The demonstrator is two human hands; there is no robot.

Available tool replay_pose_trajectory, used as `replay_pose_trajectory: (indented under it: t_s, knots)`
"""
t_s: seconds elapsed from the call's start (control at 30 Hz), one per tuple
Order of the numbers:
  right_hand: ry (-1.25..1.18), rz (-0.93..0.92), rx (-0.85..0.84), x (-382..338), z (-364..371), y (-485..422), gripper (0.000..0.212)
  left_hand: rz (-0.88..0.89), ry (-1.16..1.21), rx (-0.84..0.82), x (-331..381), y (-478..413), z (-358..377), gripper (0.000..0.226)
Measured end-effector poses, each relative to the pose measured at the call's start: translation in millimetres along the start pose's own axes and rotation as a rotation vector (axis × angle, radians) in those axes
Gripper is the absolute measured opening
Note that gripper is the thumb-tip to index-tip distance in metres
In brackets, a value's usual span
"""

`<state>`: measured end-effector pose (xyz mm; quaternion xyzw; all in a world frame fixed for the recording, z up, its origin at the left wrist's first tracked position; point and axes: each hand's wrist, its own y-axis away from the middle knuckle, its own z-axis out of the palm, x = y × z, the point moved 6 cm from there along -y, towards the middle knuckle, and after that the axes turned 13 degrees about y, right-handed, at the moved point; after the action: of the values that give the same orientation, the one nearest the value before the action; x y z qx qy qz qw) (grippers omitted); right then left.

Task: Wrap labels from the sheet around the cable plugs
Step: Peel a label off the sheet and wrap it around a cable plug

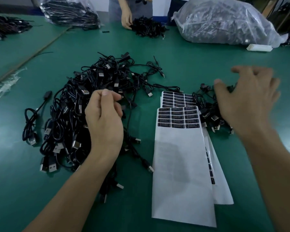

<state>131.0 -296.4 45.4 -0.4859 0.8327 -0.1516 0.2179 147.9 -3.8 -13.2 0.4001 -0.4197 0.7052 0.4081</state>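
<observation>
hovering over the smaller cable heap at the right of the green table, the right hand has its fingers spread apart and holds nothing. the left hand sits above the big cable pile, fingers curled with thumb against forefinger; whether it pinches a wire i cannot tell. the label sheet lies between the two heaps, its remaining black labels at the far end. the step looks like fetching the next cable: better to take one plug alone, lift it free of the tangle, then peel a label by its corner and lay it square before wrapping.
</observation>
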Motion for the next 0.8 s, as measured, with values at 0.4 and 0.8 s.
replay_pose_trajectory:
  t_s: [0.4, 0.8]
  knots:
    - [-0.247, -0.353, -0.678, -145.6, 74.1, 107.9, 0.046, 0.018, 0.102, 0.057, -1.8, 0.1, -2.1, 0.041]
    - [-0.88, -0.073, -0.703, -115.0, 19.5, 69.6, 0.027, -0.031, 0.044, -0.042, -2.9, 5.0, 3.4, 0.038]
